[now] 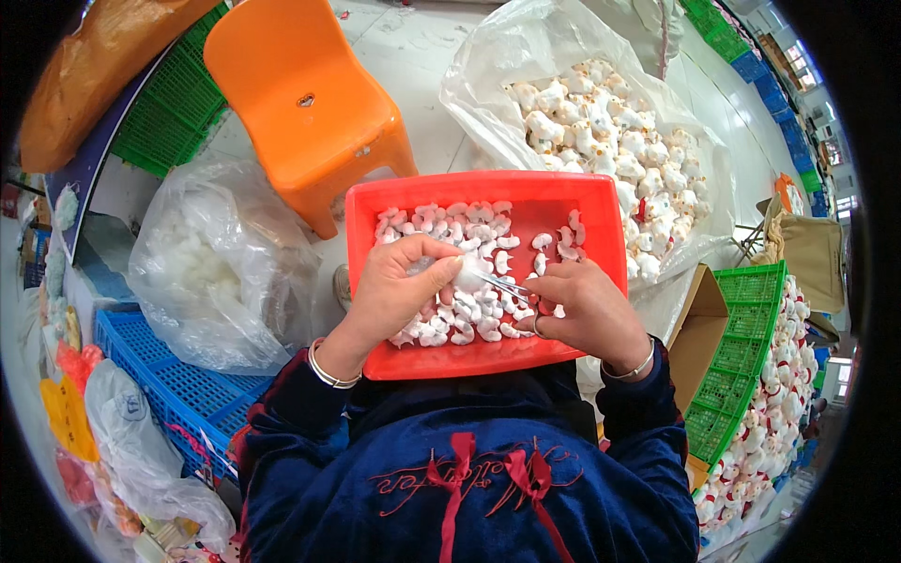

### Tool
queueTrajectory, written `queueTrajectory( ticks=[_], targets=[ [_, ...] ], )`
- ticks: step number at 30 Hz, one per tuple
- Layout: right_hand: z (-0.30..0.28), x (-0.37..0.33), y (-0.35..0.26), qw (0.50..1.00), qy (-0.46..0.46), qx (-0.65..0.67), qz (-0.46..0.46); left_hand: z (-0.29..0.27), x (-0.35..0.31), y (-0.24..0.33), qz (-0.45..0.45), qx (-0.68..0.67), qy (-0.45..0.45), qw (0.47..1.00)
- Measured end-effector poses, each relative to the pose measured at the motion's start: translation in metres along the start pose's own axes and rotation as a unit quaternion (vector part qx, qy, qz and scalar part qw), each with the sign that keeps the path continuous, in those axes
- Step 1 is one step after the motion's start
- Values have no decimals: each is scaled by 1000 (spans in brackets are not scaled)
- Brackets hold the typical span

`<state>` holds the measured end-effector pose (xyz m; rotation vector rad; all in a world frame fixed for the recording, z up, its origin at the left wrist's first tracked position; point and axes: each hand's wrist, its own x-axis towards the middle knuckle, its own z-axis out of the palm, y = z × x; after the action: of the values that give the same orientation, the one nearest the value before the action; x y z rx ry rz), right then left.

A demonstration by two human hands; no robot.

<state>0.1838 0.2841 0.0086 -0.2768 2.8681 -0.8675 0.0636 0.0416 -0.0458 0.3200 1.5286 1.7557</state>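
Observation:
Over a red plastic basin (371, 197) on my lap, both hands work together on one small white plush piece (472, 272). My left hand (399, 291) pinches it between thumb and forefinger. From the other side, my right hand (587, 310) is closed around slim metal tweezers (505, 284), whose tips meet the plush piece. Whether the tips are inside it is hidden. Below and around my hands, many small curved white plush pieces (460, 220) lie in the basin, thicker on its left side.
A bag of white stuffing (192, 244) stands left beside a blue crate (178, 366). An orange chair (296, 103) is beyond the basin. A large clear bag of white plush toys (601, 131) sits far right. At right are a cardboard box (699, 328) and a green crate (741, 338).

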Motion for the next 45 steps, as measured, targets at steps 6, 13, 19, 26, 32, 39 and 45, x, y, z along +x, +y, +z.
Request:
queueTrajectory(
  ticks=[6, 13, 19, 26, 32, 39, 45],
  targets=[
    [-1, -6, 0, 999, 11, -45, 27, -4, 8, -14, -9, -12, 2, 1000],
    [-8, -4, -19, 988, 81, -124, 32, -2, 8, -15, -24, -119, 39, 992],
    [-8, -1, -19, 989, -12, -139, 57, 3, 6, -15, -10, -80, 21, 997],
    [1, -4, -4, 997, -48, -31, 57, -2, 5, -14, -3, -21, 27, 999],
    [-12, -3, -6, 997, 57, -43, 4, -1, -1, -2, 98, 128, 53, 985],
    [-6, -1, -2, 994, 16, -97, 44, -2, -2, 1, 53, 38, 46, 997],
    [-6, 4, -7, 996, -28, -80, 38, -4, 4, -6, 1, 26, 6, 1000]
  ],
)
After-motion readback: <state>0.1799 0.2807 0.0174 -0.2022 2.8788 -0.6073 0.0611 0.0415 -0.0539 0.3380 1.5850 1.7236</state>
